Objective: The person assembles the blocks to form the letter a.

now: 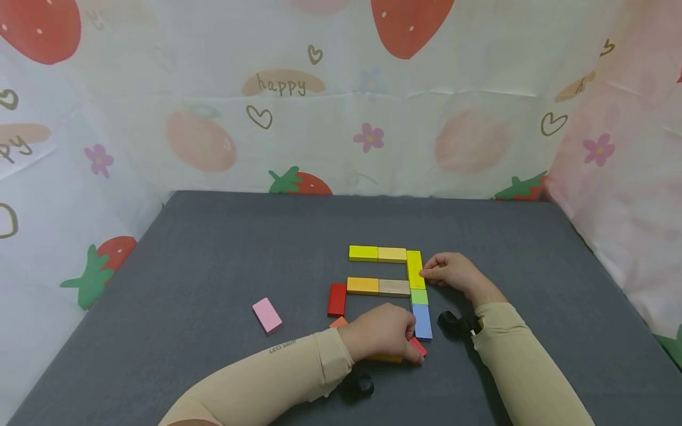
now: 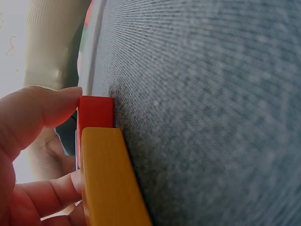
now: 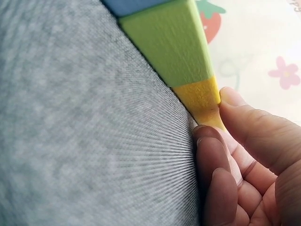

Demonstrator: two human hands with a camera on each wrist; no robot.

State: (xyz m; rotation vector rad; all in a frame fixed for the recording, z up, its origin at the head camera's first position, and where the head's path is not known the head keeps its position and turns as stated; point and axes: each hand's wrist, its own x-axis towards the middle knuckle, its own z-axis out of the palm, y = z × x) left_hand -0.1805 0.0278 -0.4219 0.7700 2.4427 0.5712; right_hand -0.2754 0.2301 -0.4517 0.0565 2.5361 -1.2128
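My left hand (image 1: pixel 380 334) pinches a small red block (image 1: pixel 418 347) at the lower right of a block outline on the table; thumb and fingers are on it in the left wrist view. Beside it lies an amber block (image 2: pixel 110 179), partly under the hand in the head view. My right hand (image 1: pixel 453 273) holds the side of an upright yellow block (image 1: pixel 415 269), thumb at its top edge and the other fingers curled. Below that block come a green block (image 1: pixel 419 296) and a blue block (image 1: pixel 422 323) in a line.
The outline also has a lime-yellow block (image 1: pixel 363 253), a pale yellow block (image 1: pixel 392 255), an amber block (image 1: pixel 363 286), a wood-coloured block (image 1: pixel 394 288), a red block (image 1: pixel 337 300) and an orange block (image 1: pixel 338 322). A pink block (image 1: pixel 267 315) lies apart on the grey table (image 1: pixel 213 254).
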